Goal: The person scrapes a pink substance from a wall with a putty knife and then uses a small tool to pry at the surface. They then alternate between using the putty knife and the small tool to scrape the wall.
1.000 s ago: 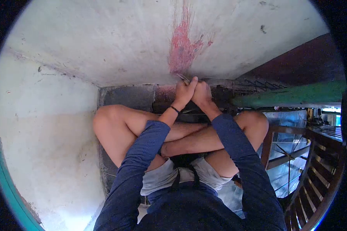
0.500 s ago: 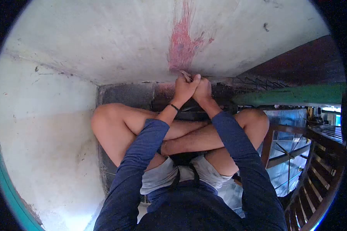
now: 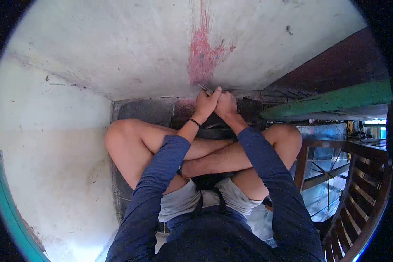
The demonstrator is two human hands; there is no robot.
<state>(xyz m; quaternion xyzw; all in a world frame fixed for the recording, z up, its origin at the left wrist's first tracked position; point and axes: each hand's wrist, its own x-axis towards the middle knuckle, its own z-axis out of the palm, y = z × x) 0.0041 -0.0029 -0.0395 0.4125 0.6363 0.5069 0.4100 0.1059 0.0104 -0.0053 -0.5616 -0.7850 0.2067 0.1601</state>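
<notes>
My left hand (image 3: 205,106) and my right hand (image 3: 225,105) are closed together in front of my crossed legs, close to the foot of the pale wall (image 3: 131,48). A thin tool (image 3: 205,88) sticks out from between them at the upper left, its tip near the lower end of a red scraped patch (image 3: 201,59) on the wall. My left fingers wrap round the tool. My right fingers are curled beside the left thumb; what they hold, if anything, is hidden.
A green beam (image 3: 327,102) runs out from the right, below a dark red panel (image 3: 336,63). Slatted dark wood furniture (image 3: 362,192) stands at the lower right. A teal frame edge (image 3: 4,196) curves along the far left. Dark floor tiles (image 3: 146,112) lie by the wall.
The view has shifted slightly, and the red patch shows a little further left and lower. Both hands stay together, now slightly left and lower in view.
</notes>
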